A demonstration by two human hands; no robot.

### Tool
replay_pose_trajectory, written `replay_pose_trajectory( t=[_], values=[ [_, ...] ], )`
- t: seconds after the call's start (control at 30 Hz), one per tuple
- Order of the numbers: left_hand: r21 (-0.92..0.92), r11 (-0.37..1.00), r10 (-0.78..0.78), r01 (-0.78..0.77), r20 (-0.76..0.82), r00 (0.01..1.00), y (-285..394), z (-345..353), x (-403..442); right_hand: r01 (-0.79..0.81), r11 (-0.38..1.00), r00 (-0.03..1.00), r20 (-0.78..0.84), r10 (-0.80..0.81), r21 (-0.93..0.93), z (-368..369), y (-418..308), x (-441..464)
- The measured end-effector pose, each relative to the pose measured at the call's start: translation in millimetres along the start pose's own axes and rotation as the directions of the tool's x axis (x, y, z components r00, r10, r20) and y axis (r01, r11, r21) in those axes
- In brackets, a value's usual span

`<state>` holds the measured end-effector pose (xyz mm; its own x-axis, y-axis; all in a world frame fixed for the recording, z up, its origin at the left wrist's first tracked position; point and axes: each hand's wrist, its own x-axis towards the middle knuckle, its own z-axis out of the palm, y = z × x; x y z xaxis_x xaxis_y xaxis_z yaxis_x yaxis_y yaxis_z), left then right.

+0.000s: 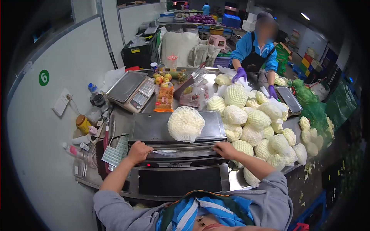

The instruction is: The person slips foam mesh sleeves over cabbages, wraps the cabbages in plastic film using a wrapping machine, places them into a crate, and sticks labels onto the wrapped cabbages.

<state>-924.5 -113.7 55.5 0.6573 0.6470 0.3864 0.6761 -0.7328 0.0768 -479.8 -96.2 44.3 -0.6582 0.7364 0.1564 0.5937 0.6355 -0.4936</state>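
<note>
My left hand (139, 152) is closed at the left end of the wrapping machine's front bar, pinching the edge of clear plastic film (165, 153). On the right end, my right hand (226, 150) is closed in the same way, and the film runs thin and shiny between them. Just beyond both hands, a pale vegetable head in a white foam net (186, 124) rests on the machine's flat metal plate (148, 127). Its exact kind is hidden by the net. A small red light (148, 164) glows on the front panel.
Many netted pale heads (256, 117) are piled to the right. Opposite stands a co-worker in purple gloves (239, 74), handling the pile. A weighing scale (131, 90), an orange packet (164, 99) and apples (158, 80) lie at the back left. Label sheets (116, 151) lie left of my hand.
</note>
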Motion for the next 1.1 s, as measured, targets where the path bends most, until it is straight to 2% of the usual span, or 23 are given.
replay_pose_trajectory(
  t=[0.03,0.07,0.1,0.13,0.2,0.23,0.27,0.3,0.37,0.4,0.47,0.5,0.53,0.57,0.6,0.7,0.77,0.8,0.83,0.9,0.97,1.03,1.1],
  values=[
    [-0.192,0.961,-0.232,0.2,-0.165,0.959,7.9,-3.3,1.7,-0.302,0.923,0.953,0.063,0.296,0.238,-8.6,-15.0,-5.4],
    [-0.454,0.804,-0.465,0.384,-0.079,0.882,25.0,-29.3,14.2,-0.245,0.789,0.95,-0.023,0.311,0.563,-26.9,-25.1,-2.2],
    [-0.774,0.561,-0.6,0.293,-0.137,0.788,25.9,-40.9,29.0,-0.136,0.564,0.932,-0.088,0.351,0.815,-43.6,-34.3,-0.2],
    [-0.966,0.235,-0.731,0.105,-0.105,0.674,26.0,-50.0,45.3,0.098,0.527,0.898,-0.303,0.318,0.844,-62.1,-39.7,13.0],
    [-0.922,0.373,-0.794,-0.102,-0.374,0.479,14.4,-80.5,101.0,0.389,0.442,0.732,-0.562,0.384,0.808,-101.6,-56.1,61.8],
    [-0.934,0.348,-0.835,-0.084,-0.349,0.425,3.1,-75.6,132.0,0.456,0.406,0.643,-0.609,0.465,0.792,-111.2,-67.1,88.8],
    [-0.944,0.323,-0.87,-0.069,-0.325,0.37,-11.5,-54.8,153.8,0.405,0.533,0.661,-0.641,0.39,0.743,-96.4,-36.3,117.3],
    [-0.842,0.524,-0.776,0.13,-0.409,0.481,-42.0,-9.7,160.9,0.356,0.653,0.682,-0.663,0.307,0.668,-70.7,8.3,146.4],
    [-0.761,0.558,-0.677,0.33,-0.187,0.712,-45.9,37.0,165.6,-0.395,0.848,0.79,-0.342,0.509,0.353,-16.3,48.1,164.1],
    [-0.699,0.484,-0.585,0.526,0.189,0.789,-60.6,74.0,159.6,-0.329,0.807,0.839,-0.241,0.488,0.49,4.2,58.0,157.7],
    [-0.946,0.141,-0.351,0.292,0.227,0.908,-74.2,110.5,139.6,-0.128,0.673,0.932,-0.145,0.333,0.728,24.6,65.5,143.0],
    [-0.948,0.145,-0.351,0.284,0.219,0.91,-76.9,102.9,134.9,-0.003,0.568,0.963,-0.151,0.225,0.823,24.7,66.2,135.4],
    [-0.91,0.304,-0.211,0.281,0.224,0.952,-71.2,85.6,127.0,-0.005,0.569,0.962,-0.15,0.226,0.822,17.3,60.2,128.5],
    [-0.856,0.45,-0.068,0.253,0.25,0.966,-64.4,73.5,121.6,0.037,0.814,0.986,-0.156,0.066,0.58,8.2,46.6,118.0],
    [-0.856,0.451,-0.067,0.253,0.25,0.966,-62.9,66.8,127.8,0.12,0.955,0.99,-0.11,-0.093,0.27,1.6,39.2,115.8],
    [-0.689,0.633,-0.173,0.353,0.319,0.932,-48.2,66.7,138.0,-0.026,0.927,0.995,-0.077,0.059,0.374,-2.8,31.0,133.3],
    [-0.804,0.45,-0.306,0.388,0.269,0.913,-43.8,67.3,140.0,-0.01,0.924,0.992,-0.112,0.057,0.382,-5.1,32.4,133.0],
    [-0.923,0.197,-0.379,0.329,0.238,0.894,-28.7,57.1,138.7,-0.009,0.897,0.989,-0.13,0.074,0.442,-6.3,27.9,128.1],
    [-0.923,0.204,-0.372,0.327,0.236,0.898,-20.5,40.8,135.2,-0.009,0.866,0.985,-0.143,0.093,0.5,-9.3,21.6,123.5],
    [-0.834,0.469,-0.391,0.291,0.1,0.915,6.8,8.5,119.1,0.041,0.818,0.976,-0.199,0.09,0.573,-26.5,-16.8,96.6],
    [-0.755,0.568,-0.319,0.329,0.167,0.933,44.9,-29.7,91.9,-0.018,0.908,1.0,-0.014,0.027,0.418,-42.7,-50.7,61.5],
    [-0.824,0.404,-0.331,0.398,0.274,0.903,79.1,-16.1,49.5,-0.077,0.834,0.986,0.167,-0.018,0.546,-11.8,-64.4,18.6],
    [-0.785,0.18,-0.239,0.593,0.55,0.8,108.0,14.2,1.3,-0.384,0.636,0.882,0.47,0.037,0.67,26.3,-60.6,-20.9]
  ],
)
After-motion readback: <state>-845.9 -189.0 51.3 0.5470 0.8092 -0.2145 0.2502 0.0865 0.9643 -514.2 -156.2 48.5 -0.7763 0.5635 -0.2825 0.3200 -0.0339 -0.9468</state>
